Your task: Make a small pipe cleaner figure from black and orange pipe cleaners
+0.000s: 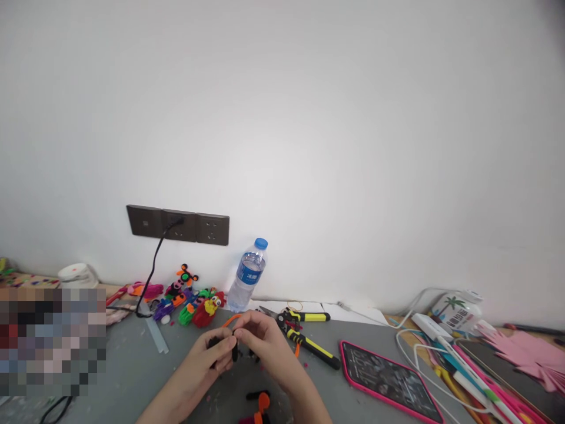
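My left hand (212, 356) is closed on a black fuzzy pipe cleaner piece (235, 352), part of which is hidden in the fingers. Close against it, my right hand (260, 341) pinches the upper end of the same black piece between thumb and forefinger. An orange pipe cleaner (232, 320) curves up just behind the two hands. On the grey mat below them lie an orange and black fuzzy piece (263, 402) and a short black strip (256, 394).
Behind the hands stand a water bottle (248, 277) and several colourful fuzzy figures (207, 309). Yellow-and-black pliers (309, 341) and a pink-cased phone (388, 377) lie to the right. Further right are cables, a white charger (430, 327) and pink paper (525, 356). A glue stick (156, 335) lies left.
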`<state>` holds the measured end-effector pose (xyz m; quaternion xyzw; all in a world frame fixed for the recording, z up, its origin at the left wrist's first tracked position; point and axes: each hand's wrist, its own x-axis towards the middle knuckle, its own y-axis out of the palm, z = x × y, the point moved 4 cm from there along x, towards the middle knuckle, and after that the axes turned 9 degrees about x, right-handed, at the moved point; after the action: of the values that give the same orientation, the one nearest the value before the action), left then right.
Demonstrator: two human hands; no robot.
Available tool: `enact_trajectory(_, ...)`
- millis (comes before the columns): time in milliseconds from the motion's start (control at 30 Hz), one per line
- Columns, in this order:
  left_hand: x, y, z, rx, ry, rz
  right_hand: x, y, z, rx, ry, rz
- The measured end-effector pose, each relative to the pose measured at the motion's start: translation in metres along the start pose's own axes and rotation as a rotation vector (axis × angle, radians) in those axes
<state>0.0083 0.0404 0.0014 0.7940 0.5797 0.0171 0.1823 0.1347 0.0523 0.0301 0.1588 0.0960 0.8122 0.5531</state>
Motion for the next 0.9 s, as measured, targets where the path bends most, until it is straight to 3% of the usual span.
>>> enact_trajectory(133, 0.002, -0.003, 0.003, -0.015, -0.023, -0.035, 0.001, -0.007, -0.002, -0.007, -0.017, -0.02)
enact_trajectory(433, 0.005, -0.011, 0.007, 0.091, -0.055, -0.154, 0.008, -0.032, -0.013, -0.046, -0.071, -0.282)
enact_trajectory(900, 0.008, -0.018, 0.001, 0.263, 0.064, -0.265, 0.006, -0.026, -0.014, -0.14, -0.001, -0.252)
